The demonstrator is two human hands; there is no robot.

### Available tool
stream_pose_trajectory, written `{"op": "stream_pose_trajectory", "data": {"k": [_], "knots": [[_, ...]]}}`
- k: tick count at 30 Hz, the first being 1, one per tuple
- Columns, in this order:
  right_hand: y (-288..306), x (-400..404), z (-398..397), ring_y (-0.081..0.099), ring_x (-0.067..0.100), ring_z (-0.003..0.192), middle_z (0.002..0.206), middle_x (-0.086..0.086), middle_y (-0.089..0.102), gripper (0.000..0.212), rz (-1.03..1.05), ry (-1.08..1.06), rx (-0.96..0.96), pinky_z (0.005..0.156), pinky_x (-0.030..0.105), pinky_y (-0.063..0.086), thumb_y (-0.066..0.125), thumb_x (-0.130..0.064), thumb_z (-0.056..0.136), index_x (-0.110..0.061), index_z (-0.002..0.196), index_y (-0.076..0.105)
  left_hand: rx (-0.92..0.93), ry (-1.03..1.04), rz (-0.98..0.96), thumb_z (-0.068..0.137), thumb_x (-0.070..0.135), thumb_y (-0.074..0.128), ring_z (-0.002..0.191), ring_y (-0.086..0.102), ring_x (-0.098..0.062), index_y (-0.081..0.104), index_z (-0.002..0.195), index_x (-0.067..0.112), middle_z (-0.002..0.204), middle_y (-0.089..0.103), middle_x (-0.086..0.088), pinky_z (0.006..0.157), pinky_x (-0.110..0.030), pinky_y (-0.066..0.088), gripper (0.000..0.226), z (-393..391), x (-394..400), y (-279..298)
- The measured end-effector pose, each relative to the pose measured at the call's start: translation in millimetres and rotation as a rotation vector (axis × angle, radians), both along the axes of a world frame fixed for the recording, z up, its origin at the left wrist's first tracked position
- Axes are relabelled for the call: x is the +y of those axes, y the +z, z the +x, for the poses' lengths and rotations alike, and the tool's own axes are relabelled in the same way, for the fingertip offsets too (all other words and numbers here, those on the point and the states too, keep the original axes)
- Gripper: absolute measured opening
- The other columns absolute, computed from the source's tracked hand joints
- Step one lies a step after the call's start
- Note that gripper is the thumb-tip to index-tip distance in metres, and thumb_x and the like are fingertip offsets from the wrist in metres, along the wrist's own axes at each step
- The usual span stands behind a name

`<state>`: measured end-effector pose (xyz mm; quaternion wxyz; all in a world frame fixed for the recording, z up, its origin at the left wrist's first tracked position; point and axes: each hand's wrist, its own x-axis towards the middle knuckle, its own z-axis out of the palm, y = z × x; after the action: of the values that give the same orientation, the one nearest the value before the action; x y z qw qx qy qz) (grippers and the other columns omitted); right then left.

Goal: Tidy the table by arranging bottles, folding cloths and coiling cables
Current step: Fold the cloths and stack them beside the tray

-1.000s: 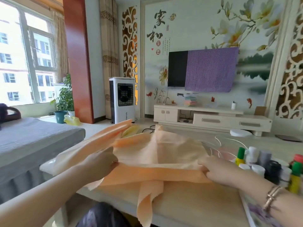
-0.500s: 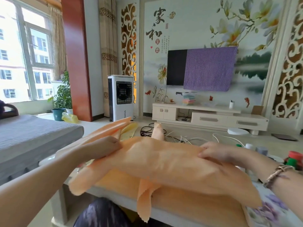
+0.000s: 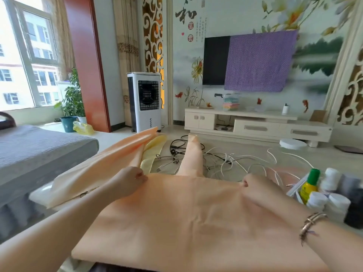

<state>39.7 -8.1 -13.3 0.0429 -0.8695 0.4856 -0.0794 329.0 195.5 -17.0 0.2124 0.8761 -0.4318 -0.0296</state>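
Peach cloth (image 3: 196, 222) now lies flat over the near half of the tabletop, folded layer covering it from the near edge to mid-tabletop; 0.5 s ago that layer was in the air, carried away from the person, and 1 s ago it was bunched at the near edge with a tail hanging off. So 1 fold has just landed. Left hand (image 3: 129, 181) pinches the fold's far-left corner, grip clenched on the fabric; right hand (image 3: 255, 188) does the same at the far-right corner, fingers curled onto the cloth. Both sit on the fold's far edge, well apart. Judgement: fold 1 of this cloth is down, edges need squaring, then at least 1 more fold. A strip of the same peach fabric runs on from under the fold's far edge toward the far edge of the tabletop, and a long flap trails to the far-left corner, so the piece isn't compact yet. Yellow cloth (image 3: 155, 152) lies beyond the left hand, unfolded. Bottles (image 3: 322, 191) are clustered at the right edge, just beside the right wrist, green-capped 1 in front. Cables (image 3: 220, 161), black and white, lie tangled across the far half, uncoiled. Cloth step is underway; cables untouched.
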Motion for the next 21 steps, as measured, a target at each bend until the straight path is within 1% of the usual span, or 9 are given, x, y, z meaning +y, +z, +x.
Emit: {"op": "stream_pose_trajectory", "data": {"k": [4,6,8,12,14,15,17,18,21], "knots": [[-12.2,-14.0,12.0,0.062,0.027,0.1,0.101,0.006,0.066,0.013,-0.088,-0.053,-0.013,0.07,0.028,0.037,0.044,-0.025,0.094,-0.021,0.086,0.054,-0.043,0.048,0.03,0.097,0.033,0.049,0.077,0.052,-0.024,0.051,0.072,0.017,0.084,0.058,-0.005,0.062,-0.027,0.037,0.03,2.0,-23.4,-6.6],[-17.4,-18.5,16.0,0.061,0.026,0.099,0.102,0.007,0.065,0.014,-0.115,-0.054,-0.01,0.071,0.03,0.036,0.041,-0.024,0.094,-0.021,0.082,0.048,-0.098,0.061,0.051,0.097,0.035,0.048,0.077,0.052,-0.024,0.05,0.072,0.019,0.085,0.057,-0.004,0.062,-0.027,0.039,0.03,9.4,-30.2,-12.8],[-21.8,-23.3,18.6,0.061,0.027,0.098,0.101,0.007,0.064,0.015,-0.161,-0.039,-0.021,0.07,0.031,0.036,0.04,-0.023,0.094,-0.021,0.082,0.048,-0.143,0.066,0.069,0.097,0.037,0.047,0.08,0.053,-0.024,0.055,0.079,0.018,0.089,0.06,-0.005,0.064,-0.028,0.042,0.027,8.2,-35.4,-16.3],[-24.9,-28.2,21.3,0.06,0.027,0.102,0.105,0.007,0.065,0.019,-0.206,-0.022,0.008,0.069,0.031,0.035,0.041,-0.024,0.094,-0.016,0.099,0.057,-0.215,0.092,0.098,0.097,0.04,0.045,0.08,0.051,-0.023,0.053,0.082,0.021,0.097,0.063,-0.004,0.063,-0.028,0.041,0.025,8.5,-41.7,-21.0],[-25.6,-27.0,22.1,0.058,0.026,0.107,0.11,0.006,0.064,0.018,-0.243,-0.002,0.035,0.069,0.03,0.034,0.042,-0.024,0.094,-0.015,0.105,0.054,-0.236,0.102,0.095,0.094,0.04,0.049,0.089,0.052,-0.024,0.052,0.087,0.021,0.106,0.061,-0.003,0.072,-0.03,0.045,0.02,3.8,-42.2,-19.1],[-25.3,-25.7,21.7,0.055,0.026,0.11,0.114,0.005,0.062,0.018,-0.28,0.005,0.063,0.07,0.031,0.035,0.044,-0.023,0.095,-0.016,0.11,0.05,-0.266,0.107,0.085,0.092,0.041,0.053,0.099,0.052,-0.025,0.053,0.097,0.022,0.115,0.057,-0.002,0.082,-0.034,0.046,0.02,1.1,-41.6,-17.9],[-24.3,-21.3,17.7,0.049,0.024,0.118,0.122,0.003,0.055,0.027,-0.382,0.014,0.151,0.079,0.032,0.039,0.049,-0.022,0.094,-0.017,0.12,0.042,-0.37,0.101,0.031,0.088,0.041,0.06,0.118,0.043,-0.028,0.046,0.121,0.023,0.127,0.045,-0.001,0.098,-0.04,0.038,0.04,-7.5,-38.8,-16.1],[-23.4,-20.0,15.2,0.046,0.024,0.12,0.124,0.001,0.052,0.032,-0.443,0.02,0.178,0.085,0.033,0.039,0.049,-0.021,0.093,-0.018,0.123,0.039,-0.388,0.08,-0.043,0.088,0.039,0.061,0.121,0.039,-0.028,0.044,0.126,0.023,0.13,0.043,-0.002,0.101,-0.041,0.035,0.045,-14.1,-37.2,-13.1],[-12.7,-14.0,1.4,0.042,0.024,0.122,0.126,0.001,0.048,0.038,-0.55,0.017,0.209,0.095,0.036,0.034,0.046,-0.013,0.089,-0.02,0.126,0.037,-0.3,-0.086,-0.237,0.091,0.026,0.056,0.125,0.035,-0.025,0.05,0.124,0.023,0.132,0.045,0.0,0.105,-0.04,0.031,0.033,-46.3,-33.7,-4.7]]}}
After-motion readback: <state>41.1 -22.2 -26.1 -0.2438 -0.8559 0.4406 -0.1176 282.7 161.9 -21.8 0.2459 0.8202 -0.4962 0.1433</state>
